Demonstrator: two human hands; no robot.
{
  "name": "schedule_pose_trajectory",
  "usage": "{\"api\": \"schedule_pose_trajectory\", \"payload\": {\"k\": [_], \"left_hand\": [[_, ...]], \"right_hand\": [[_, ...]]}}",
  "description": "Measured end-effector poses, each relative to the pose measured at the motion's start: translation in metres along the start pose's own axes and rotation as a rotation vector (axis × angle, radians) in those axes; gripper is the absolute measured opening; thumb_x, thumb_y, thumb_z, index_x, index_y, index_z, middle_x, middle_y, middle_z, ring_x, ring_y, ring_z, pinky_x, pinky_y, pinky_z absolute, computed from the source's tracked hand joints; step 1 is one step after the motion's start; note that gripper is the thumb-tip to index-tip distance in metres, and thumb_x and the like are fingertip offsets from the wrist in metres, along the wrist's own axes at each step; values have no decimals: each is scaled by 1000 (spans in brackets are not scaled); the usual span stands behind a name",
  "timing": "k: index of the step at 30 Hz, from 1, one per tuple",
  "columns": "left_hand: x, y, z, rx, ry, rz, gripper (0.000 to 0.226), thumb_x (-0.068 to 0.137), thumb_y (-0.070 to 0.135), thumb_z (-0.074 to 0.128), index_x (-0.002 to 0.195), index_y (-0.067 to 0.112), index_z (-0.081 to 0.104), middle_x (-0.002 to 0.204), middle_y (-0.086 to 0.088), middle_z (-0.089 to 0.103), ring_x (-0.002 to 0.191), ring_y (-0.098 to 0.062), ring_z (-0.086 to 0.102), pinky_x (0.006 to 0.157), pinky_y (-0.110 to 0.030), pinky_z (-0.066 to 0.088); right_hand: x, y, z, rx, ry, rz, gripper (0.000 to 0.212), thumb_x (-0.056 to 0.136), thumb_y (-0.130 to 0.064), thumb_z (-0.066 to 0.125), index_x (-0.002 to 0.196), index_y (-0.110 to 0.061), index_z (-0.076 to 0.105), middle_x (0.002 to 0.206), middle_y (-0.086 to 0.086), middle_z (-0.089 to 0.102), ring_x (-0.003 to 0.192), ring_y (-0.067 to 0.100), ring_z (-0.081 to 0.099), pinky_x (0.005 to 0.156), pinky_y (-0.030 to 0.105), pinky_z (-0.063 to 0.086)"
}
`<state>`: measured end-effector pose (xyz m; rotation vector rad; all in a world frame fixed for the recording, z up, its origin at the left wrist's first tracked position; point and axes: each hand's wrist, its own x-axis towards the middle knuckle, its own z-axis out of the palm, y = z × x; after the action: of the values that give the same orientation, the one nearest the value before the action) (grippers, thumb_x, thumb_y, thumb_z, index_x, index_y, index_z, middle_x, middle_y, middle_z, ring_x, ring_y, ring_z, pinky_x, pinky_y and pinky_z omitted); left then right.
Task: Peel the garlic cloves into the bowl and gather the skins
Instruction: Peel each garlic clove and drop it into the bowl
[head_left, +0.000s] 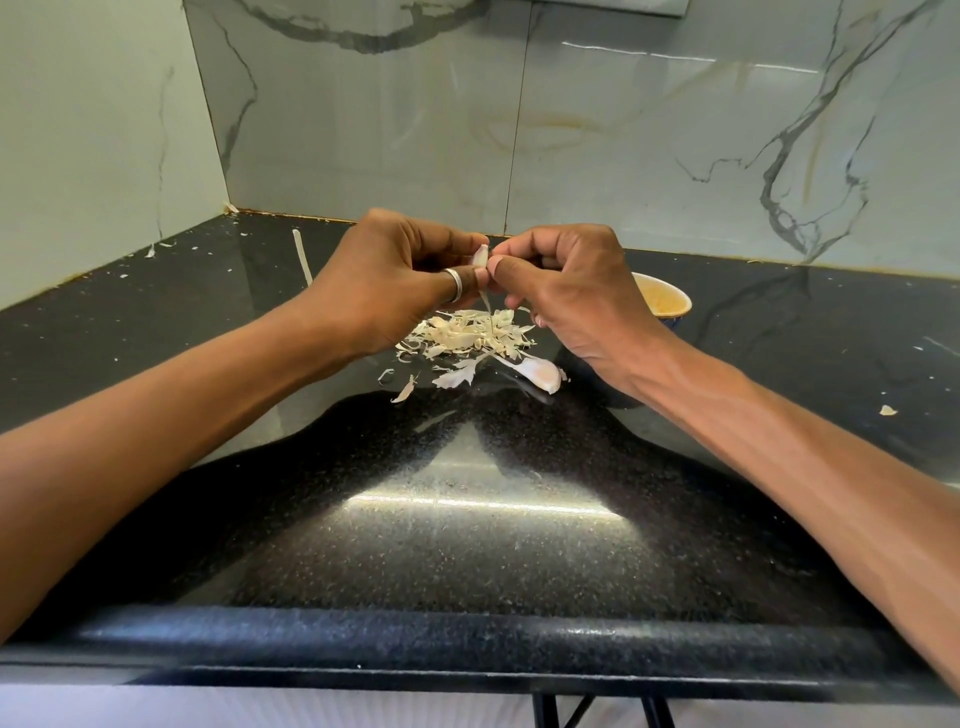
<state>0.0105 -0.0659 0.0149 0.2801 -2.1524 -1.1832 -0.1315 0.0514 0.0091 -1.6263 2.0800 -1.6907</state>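
Note:
Both hands are raised over the black counter. My left hand (400, 275), with a silver ring on its thumb, pinches a pale garlic clove (481, 256). My right hand (566, 291) pinches the same clove from the right, and a thin strip of skin (488, 306) hangs down from it. Below lies a pile of loose skins (467, 335). An unpeeled clove (540, 373) lies just right of the pile. The bowl (670, 301), cream inside and dark outside, stands behind my right hand and is partly hidden by it.
The black speckled counter (467, 519) runs to marble-patterned walls at the back and left. Small skin scraps lie scattered at the far left (150, 253) and at the right (887, 410). A long pale strip (301, 260) lies behind my left hand.

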Motion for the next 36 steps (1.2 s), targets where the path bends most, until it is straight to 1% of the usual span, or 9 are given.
{"api": "schedule_pose_trajectory", "payload": {"k": [3, 6, 10, 12, 15, 18, 26, 29, 36], "left_hand": [[0, 1, 0, -64, 4, -38, 26, 90, 7, 73, 116, 9, 74, 103, -1, 78, 101, -20, 74, 91, -29, 59], [0, 4, -1, -225, 42, -130, 20, 89, -1, 71, 107, 7, 75, 97, -9, 78, 92, -20, 76, 83, -24, 60], [0, 6, 0, -317, 76, -207, 17, 88, -5, 70, 99, 7, 74, 92, -10, 78, 84, -18, 76, 77, -22, 60], [1, 6, -1, -324, 74, -216, 17, 88, -4, 70, 100, 7, 75, 94, -11, 78, 87, -19, 76, 80, -24, 61], [2, 5, -1, -322, 69, -217, 18, 87, -4, 71, 102, 6, 75, 95, -11, 78, 89, -19, 76, 82, -26, 61], [1, 5, -1, -325, 63, -208, 21, 87, -5, 71, 107, 1, 73, 97, -13, 78, 89, -20, 76, 80, -24, 60], [1, 2, 1, -263, 42, -160, 31, 84, 1, 75, 115, -1, 71, 104, -15, 76, 95, -24, 76, 85, -28, 60], [1, 1, 1, -211, 19, -132, 29, 87, 2, 73, 116, 0, 71, 102, -13, 77, 96, -23, 75, 87, -28, 60], [0, -1, 0, -38, 4, -58, 25, 90, 9, 74, 115, 8, 75, 100, -6, 78, 98, -24, 75, 92, -37, 60]], "right_hand": [[0, -2, 0, 41, -11, 9, 5, 90, -10, 74, 90, -15, 77, 77, 4, 75, 61, 6, 67, 52, 11, 45], [-2, -3, 0, 87, -63, 19, 10, 87, -8, 78, 95, -13, 75, 84, 6, 76, 71, 9, 69, 55, 10, 47], [-1, -2, 2, 49, -82, -13, 24, 82, -10, 84, 103, -11, 74, 94, 4, 77, 85, 16, 75, 78, 24, 61], [0, -1, 2, 40, -84, -14, 24, 81, -9, 84, 103, -11, 74, 95, 4, 77, 86, 15, 75, 82, 26, 61], [-1, -2, 1, 47, -83, -10, 22, 84, -8, 82, 104, -11, 74, 92, 3, 76, 79, 8, 72, 70, 15, 57], [0, -1, 1, 37, -61, -7, 19, 86, -9, 81, 104, -8, 74, 90, 5, 76, 75, 10, 71, 57, 9, 49], [2, 2, 4, -152, 36, -106, 9, 84, -22, 83, 88, -16, 78, 75, -8, 74, 65, 7, 71, 64, 22, 59], [3, 3, 3, -171, 50, -106, 5, 85, -20, 81, 88, -17, 78, 74, -8, 74, 65, 8, 71, 65, 24, 60], [3, 2, 4, -211, 61, -103, 2, 86, -17, 77, 86, -17, 79, 74, -8, 74, 64, 6, 71, 65, 24, 60]]}}
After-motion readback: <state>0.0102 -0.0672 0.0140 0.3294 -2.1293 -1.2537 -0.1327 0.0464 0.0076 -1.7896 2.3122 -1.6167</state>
